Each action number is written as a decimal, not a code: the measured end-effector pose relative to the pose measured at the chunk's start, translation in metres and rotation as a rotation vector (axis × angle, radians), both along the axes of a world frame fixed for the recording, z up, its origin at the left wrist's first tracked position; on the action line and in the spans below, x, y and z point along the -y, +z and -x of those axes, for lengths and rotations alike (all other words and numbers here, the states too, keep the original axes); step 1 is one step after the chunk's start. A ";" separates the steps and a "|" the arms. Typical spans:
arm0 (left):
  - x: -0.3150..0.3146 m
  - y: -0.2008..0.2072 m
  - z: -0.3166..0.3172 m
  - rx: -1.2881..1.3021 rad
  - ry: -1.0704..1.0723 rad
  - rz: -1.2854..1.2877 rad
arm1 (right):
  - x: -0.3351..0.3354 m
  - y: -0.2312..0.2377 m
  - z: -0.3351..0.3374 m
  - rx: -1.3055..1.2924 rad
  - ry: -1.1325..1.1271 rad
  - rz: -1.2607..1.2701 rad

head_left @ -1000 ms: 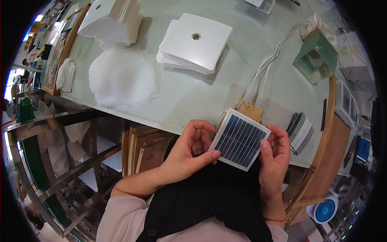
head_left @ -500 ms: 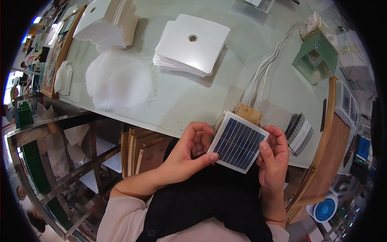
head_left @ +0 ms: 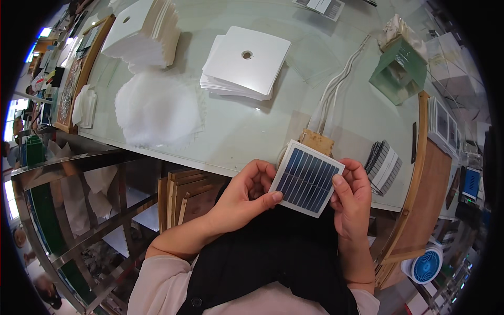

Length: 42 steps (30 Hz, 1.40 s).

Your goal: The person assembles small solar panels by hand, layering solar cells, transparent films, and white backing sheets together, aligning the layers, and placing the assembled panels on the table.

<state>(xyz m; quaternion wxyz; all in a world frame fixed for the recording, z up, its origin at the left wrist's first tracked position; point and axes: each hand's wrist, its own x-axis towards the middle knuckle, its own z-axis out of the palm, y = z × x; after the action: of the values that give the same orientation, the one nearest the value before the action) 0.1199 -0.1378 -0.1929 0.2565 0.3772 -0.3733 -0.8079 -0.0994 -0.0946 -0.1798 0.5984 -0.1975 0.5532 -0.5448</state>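
Left hand [head_left: 240, 195] and right hand [head_left: 350, 202] clamp a solar panel [head_left: 307, 178] | near edge of the bench [head_left: 231, 139] | cells [head_left: 296, 170] appear fully laid; panel not yet set down

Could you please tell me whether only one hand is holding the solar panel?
No, the left hand and the right hand both hold the solar panel on opposite sides.

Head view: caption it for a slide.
Left hand and right hand hold a white-bordered solar panel at the edge of a pale table, white square sheets stacked beyond.
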 end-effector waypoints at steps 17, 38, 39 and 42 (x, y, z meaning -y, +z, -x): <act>0.001 0.017 -0.002 -0.074 0.072 0.144 | -0.005 0.019 -0.008 -0.296 0.061 0.355; 0.001 0.014 0.014 -0.032 0.140 0.280 | -0.025 0.021 -0.017 -0.164 0.070 0.234; 0.002 0.017 0.017 0.033 0.125 0.328 | -0.027 0.021 -0.014 -0.168 0.056 0.236; -0.002 0.024 0.014 0.199 0.004 0.528 | -0.034 0.009 0.001 -0.267 0.100 0.235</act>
<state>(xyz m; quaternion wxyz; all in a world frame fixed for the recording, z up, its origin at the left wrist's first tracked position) 0.1061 -0.1356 -0.1689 0.3098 0.3755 -0.5932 -0.6412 -0.1002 -0.0604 -0.1704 0.5190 -0.3638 0.5499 -0.5440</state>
